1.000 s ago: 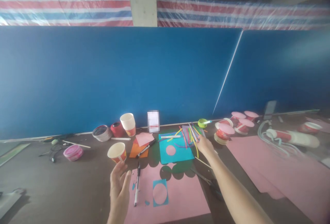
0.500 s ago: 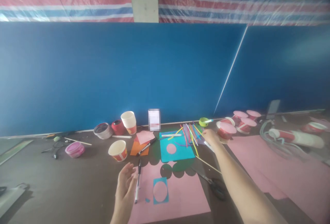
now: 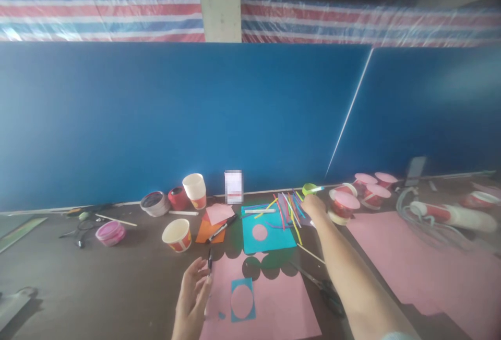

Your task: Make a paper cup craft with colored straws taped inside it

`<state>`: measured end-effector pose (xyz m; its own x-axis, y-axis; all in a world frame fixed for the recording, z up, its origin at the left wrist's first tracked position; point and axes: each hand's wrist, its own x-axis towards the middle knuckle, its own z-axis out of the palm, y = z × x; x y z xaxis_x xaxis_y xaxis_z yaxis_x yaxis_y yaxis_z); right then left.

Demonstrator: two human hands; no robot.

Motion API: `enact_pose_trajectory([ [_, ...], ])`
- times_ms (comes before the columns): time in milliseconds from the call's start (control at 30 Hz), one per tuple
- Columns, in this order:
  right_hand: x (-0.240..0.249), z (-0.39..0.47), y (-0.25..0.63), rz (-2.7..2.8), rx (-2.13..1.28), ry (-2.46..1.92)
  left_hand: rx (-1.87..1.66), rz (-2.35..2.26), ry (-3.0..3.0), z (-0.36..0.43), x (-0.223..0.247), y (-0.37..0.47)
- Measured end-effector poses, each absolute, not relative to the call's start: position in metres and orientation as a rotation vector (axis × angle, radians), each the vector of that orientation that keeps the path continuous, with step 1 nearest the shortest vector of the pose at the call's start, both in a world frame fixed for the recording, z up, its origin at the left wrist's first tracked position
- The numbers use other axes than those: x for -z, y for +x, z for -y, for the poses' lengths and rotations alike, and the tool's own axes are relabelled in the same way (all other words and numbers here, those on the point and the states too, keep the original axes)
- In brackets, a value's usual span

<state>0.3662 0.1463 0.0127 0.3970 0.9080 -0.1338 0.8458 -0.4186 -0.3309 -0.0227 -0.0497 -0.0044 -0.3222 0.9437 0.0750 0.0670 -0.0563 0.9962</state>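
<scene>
My left hand hovers beside a black-capped pen, its fingers loosely curled and apart, covering part of the pen. Under the pen is a pink sheet with scalloped cut-outs along its far edge. On that sheet lies a blue rectangle with a pink circle. My right hand reaches to the right end of a pile of thin coloured strips, close to a small green cup. Its fingertips are hidden, so any hold cannot be made out. A turquoise sheet with another pink circle lies left of the strips.
Scissors and a thin stick lie by my right forearm. Paper cups and a pink tub stand on the left. Several cups with pink discs stand at right, behind large pink sheets. A blue partition rises behind.
My right hand has shifted slightly left, toward the strips and the green cup. My left hand has edged right, over the pen. The view has tilted up a little.
</scene>
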Motion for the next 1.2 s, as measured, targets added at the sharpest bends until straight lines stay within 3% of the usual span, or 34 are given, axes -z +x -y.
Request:
enact_pose_trajectory([
  [167, -0.019, -0.131, 0.359, 1.472, -0.897, -1.986, -1.297, -1.377, 1.165, 0.042, 0.000, -0.021],
  [300, -0.031, -0.101, 0.332, 1.495, -1.037, -1.656, -1.173, -1.243, 1.121, 0.036, -0.020, 0.009],
  [567, -0.075, 0.010, 0.237, 1.872, -0.938, -1.125, -0.791, -0.806, 0.472, 0.028, -0.040, 0.067],
  [700, -0.078, 0.039, 0.223, 2.253, -0.526, -0.980, -0.839, -0.715, 0.389, 0.021, -0.031, 0.067],
  [1200, -0.008, -0.074, 0.332, 1.741, -0.482, -2.192, -0.879, -0.830, 0.546, 0.027, -0.023, 0.050],
])
